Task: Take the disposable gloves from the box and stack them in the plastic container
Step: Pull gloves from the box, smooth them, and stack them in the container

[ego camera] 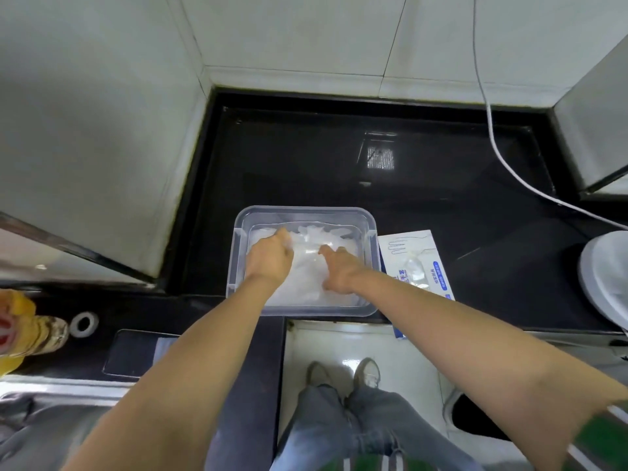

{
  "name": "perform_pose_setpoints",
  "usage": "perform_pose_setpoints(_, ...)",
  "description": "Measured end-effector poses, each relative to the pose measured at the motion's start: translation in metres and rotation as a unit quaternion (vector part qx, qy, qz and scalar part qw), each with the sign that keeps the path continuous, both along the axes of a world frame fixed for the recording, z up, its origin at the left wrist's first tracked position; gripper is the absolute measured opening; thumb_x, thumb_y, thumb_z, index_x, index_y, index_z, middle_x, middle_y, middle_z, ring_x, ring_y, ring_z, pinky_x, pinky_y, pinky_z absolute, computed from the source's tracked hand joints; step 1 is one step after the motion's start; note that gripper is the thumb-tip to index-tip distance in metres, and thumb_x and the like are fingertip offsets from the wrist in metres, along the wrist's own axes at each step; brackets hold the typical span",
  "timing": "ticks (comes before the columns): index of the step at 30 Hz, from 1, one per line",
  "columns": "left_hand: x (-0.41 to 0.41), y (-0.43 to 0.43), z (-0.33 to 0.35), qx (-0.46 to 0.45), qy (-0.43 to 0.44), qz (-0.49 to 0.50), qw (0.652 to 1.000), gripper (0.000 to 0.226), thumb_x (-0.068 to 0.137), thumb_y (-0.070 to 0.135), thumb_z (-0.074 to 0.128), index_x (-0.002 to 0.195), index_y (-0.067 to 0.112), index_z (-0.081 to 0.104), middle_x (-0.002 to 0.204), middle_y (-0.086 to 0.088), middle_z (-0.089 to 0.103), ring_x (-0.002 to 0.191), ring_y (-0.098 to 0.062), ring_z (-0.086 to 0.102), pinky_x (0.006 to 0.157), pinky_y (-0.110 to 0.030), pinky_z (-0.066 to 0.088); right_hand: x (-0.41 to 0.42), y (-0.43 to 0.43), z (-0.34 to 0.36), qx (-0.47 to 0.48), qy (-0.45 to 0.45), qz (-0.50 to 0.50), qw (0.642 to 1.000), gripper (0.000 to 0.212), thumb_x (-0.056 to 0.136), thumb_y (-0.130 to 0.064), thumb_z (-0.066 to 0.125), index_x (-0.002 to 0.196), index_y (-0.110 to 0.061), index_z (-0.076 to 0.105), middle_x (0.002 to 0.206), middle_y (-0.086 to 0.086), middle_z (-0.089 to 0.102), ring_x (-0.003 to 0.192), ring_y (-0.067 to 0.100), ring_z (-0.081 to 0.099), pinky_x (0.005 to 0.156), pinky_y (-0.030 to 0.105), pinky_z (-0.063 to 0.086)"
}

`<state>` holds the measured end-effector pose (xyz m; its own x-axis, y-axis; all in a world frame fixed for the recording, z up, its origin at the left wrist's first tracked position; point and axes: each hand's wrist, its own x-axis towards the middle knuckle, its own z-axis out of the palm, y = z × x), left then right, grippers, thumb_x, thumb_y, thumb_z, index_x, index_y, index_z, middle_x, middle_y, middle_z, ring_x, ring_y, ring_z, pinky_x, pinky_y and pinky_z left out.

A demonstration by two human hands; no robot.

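Observation:
A clear plastic container (pixel 306 212) stands on the black counter near its front edge. Thin translucent disposable gloves (pixel 307 248) lie piled inside it. Both my hands are down in the container on top of the pile. My left hand (pixel 270 258) has its fingers curled, pinching glove film at the back left. My right hand (pixel 339 270) lies flat, fingers spread, pressing on the gloves. The white and blue glove box (pixel 416 263) lies flat just right of the container, a glove poking from its opening.
A white cable (pixel 509 171) runs across the black counter (pixel 306 158) at the back right. A white lidded bin (pixel 608 277) sits at the far right. A roll of tape (pixel 84 323) and a yellow bottle (pixel 20 328) lie at the left, above a steel sink.

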<state>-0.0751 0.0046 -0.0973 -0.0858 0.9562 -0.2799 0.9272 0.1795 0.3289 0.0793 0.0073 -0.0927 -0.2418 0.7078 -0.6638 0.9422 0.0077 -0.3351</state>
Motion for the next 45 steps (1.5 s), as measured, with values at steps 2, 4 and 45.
perform_pose_setpoints(2, -0.006, 0.0, 0.002, 0.006, -0.02, 0.018, 1.0, 0.027, 0.101, 0.015, 0.041, 0.123, 0.008, 0.054, 0.091, -0.011, 0.064, 0.074, -0.019, 0.057, 0.061, -0.025, 0.044, -0.003, -0.001, -0.007, -0.018, -0.021, 0.008, 1.0, 0.084, 0.089, -0.01, 0.067, 0.154, -0.022, 0.016, 0.148, 0.014, 0.027, 0.124, 0.035, 0.05, 0.096, 0.036, 0.047)
perform_pose_setpoints(4, -0.007, 0.001, 0.009, 0.029, -0.037, 0.036, 0.998, 0.025, 0.098, 0.012, 0.049, 0.123, 0.01, 0.054, 0.097, -0.011, 0.062, 0.079, -0.02, 0.06, 0.062, -0.023, 0.047, -0.005, -0.003, -0.011, -0.024, -0.031, 0.016, 0.999, 0.09, 0.087, -0.006, 0.067, 0.155, -0.023, 0.011, 0.154, 0.014, 0.016, 0.126, 0.035, 0.049, 0.098, 0.036, 0.048)
perform_pose_setpoints(45, 0.008, -0.003, -0.017, -0.232, 0.166, -0.067, 0.956, 0.113, 0.08, 0.041, 0.077, 0.155, 0.009, -0.002, 0.159, -0.014, 0.001, 0.145, -0.03, 0.018, 0.111, -0.036, 0.033, -0.008, -0.005, -0.028, -0.03, -0.062, 0.013, 0.997, 0.119, 0.081, 0.007, 0.065, 0.153, -0.037, -0.019, 0.16, 0.009, -0.001, 0.132, 0.035, 0.04, 0.102, 0.042, 0.048)
